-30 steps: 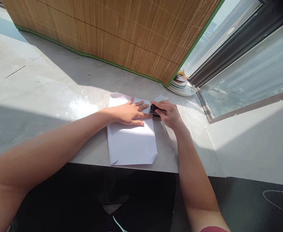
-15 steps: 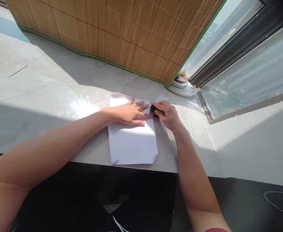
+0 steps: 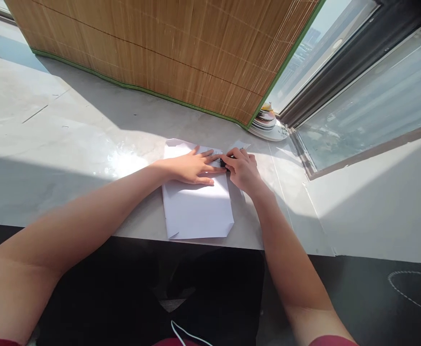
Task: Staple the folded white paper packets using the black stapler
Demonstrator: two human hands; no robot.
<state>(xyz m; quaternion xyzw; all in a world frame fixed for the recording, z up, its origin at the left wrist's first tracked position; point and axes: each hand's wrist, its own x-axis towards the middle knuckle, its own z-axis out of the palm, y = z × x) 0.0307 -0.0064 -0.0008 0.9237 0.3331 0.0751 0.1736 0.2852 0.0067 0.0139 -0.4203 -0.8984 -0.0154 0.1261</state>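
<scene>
Head view: the right hand (image 3: 244,169) had curled further over the black stapler (image 3: 223,164), probably pressing, beside the left hand (image 3: 190,168), its fingers spread flat on white paper (image 3: 199,211), grasping nothing.

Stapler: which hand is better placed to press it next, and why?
Probably the right hand: it grips the stapler, while the left hand lies spread on the paper.

Green-edged bamboo blind (image 3: 152,53); stacked plates (image 3: 265,126) beside dark window frame (image 3: 332,74); pale wall (image 3: 383,206); twisted cord (image 3: 390,283) lower right.
</scene>
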